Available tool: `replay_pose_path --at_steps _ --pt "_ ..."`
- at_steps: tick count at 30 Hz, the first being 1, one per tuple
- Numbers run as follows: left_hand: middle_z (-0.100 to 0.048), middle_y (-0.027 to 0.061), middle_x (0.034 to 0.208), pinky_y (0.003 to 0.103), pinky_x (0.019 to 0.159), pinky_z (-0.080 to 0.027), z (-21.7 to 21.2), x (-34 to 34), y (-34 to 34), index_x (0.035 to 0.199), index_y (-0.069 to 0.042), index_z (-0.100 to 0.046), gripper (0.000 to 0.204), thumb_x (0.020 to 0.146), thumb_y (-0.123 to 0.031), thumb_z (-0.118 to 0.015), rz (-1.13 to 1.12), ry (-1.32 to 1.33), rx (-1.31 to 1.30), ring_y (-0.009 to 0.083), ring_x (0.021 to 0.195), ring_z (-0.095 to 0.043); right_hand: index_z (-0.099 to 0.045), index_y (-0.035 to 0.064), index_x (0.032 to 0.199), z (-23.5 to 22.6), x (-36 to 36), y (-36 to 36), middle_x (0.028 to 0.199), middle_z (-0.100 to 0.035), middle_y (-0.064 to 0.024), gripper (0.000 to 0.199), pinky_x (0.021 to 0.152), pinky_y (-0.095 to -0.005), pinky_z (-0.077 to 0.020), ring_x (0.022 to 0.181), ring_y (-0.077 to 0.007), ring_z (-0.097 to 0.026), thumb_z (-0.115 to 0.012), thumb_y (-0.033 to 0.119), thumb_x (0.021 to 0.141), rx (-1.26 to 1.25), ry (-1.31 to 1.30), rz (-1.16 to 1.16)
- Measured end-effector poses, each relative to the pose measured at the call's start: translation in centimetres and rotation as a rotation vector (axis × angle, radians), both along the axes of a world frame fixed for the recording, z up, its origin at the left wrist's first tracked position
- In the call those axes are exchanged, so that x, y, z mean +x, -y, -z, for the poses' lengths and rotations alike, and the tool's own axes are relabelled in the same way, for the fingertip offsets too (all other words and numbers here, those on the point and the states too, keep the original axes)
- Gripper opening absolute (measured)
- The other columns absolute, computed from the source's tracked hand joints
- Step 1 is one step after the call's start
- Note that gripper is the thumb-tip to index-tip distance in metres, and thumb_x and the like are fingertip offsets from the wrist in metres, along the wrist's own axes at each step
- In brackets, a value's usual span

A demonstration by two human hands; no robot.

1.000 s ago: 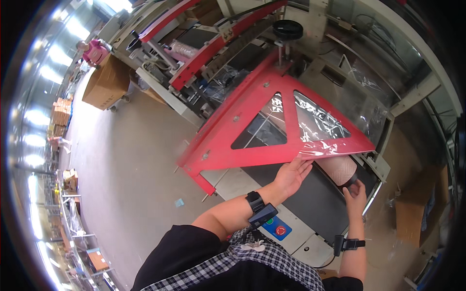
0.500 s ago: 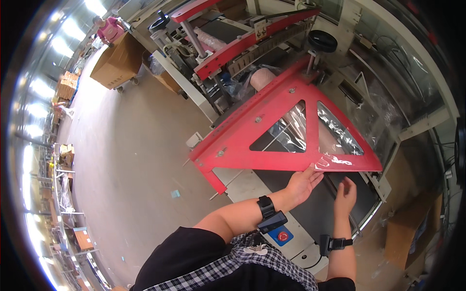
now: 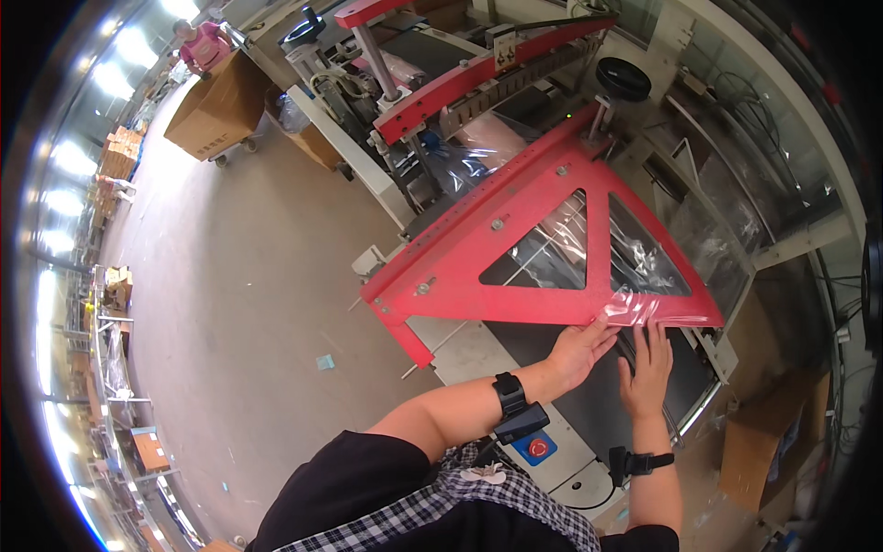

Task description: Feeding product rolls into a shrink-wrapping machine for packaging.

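Note:
My left hand [image 3: 579, 354] is at the near edge of a red triangular metal plate [image 3: 543, 304], its thumb and fingers closed on the edge of a clear plastic film [image 3: 635, 306]. To its right, my right hand [image 3: 647, 377] has its fingers stretched out, with the fingertips on the film at the plate's edge. Through the plate's cut-outs I see more wrinkled film and a pinkish roll [image 3: 566, 225] wrapped in it. Another pink wrapped roll [image 3: 487, 138] lies beyond the plate, partly covered by the machine's red bar [image 3: 492, 69].
A dark conveyor belt [image 3: 529, 345] runs under the plate. Near my body is a red stop button [image 3: 537, 448] on a blue base. Cardboard boxes [image 3: 773, 442] stand at right. A person [image 3: 202, 46] is by a large carton [image 3: 216, 110] on wheels, far left.
My right hand has reached forward, its curled fingers straightening onto the film. My left hand stays at the plate's edge. The pink rolls have shifted away beneath the plate, toward the red bar.

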State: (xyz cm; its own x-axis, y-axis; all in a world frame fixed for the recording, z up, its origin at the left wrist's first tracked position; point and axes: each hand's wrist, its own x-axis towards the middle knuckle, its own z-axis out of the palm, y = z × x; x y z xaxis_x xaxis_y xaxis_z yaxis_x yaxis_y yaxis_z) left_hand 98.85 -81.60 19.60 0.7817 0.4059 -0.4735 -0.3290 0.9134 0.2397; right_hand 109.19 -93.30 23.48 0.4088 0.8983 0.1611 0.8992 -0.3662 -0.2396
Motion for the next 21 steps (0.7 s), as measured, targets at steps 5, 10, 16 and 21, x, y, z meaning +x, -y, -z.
replay_pose_path --at_steps 5,10,16,21 --pt "-0.057 0.005 0.114 0.032 0.098 -0.04 0.3 -0.8 -0.4 0.111 -0.008 -0.054 0.023 0.092 -0.021 -0.053 0.025 -0.05 0.054 0.0187 0.112 -0.051 -0.053 0.0038 0.118 -0.2 -1.6 5.8 0.132 -0.041 -0.0158 0.041 0.102 -0.0453 -0.0257 0.124 -0.0344 -0.036 -0.059 0.014 0.078 0.043 -0.042 0.057" --pt "-0.056 0.0079 0.116 0.034 0.098 -0.041 0.0 -1.8 -0.6 0.109 -0.007 -0.055 0.023 0.091 -0.02 -0.055 0.096 -0.08 0.073 0.021 0.113 -0.051 -0.054 0.0009 0.115 3.3 -3.9 21.2 0.129 -0.043 -0.0182 0.035 0.1 -0.0432 -0.031 0.118 -0.0361 -0.041 -0.055 0.014 0.083 0.071 -0.159 0.645" --pt "-0.049 0.0138 0.125 0.037 0.099 -0.04 0.7 -0.8 1.7 0.126 -0.003 -0.043 0.044 0.088 -0.018 -0.059 0.309 -0.058 0.151 0.0259 0.116 -0.048 -0.053 -0.0031 0.112 6.9 -16.3 44.1 0.114 -0.054 -0.0229 0.039 0.094 -0.0431 -0.0368 0.108 -0.0379 -0.048 -0.059 0.023 0.083 -0.214 -0.019 1.477" --pt "-0.045 0.0181 0.129 0.036 0.099 -0.041 -2.5 0.1 6.2 0.133 -0.001 -0.034 0.051 0.09 -0.019 -0.054 0.771 -0.164 0.324 0.0273 0.116 -0.048 -0.058 -0.0018 0.109 10.8 -25.6 48.3 0.12 -0.051 -0.0248 0.052 0.099 -0.0435 -0.0335 0.116 -0.0375 -0.043 -0.064 0.034 0.072 -0.346 -0.405 1.869"
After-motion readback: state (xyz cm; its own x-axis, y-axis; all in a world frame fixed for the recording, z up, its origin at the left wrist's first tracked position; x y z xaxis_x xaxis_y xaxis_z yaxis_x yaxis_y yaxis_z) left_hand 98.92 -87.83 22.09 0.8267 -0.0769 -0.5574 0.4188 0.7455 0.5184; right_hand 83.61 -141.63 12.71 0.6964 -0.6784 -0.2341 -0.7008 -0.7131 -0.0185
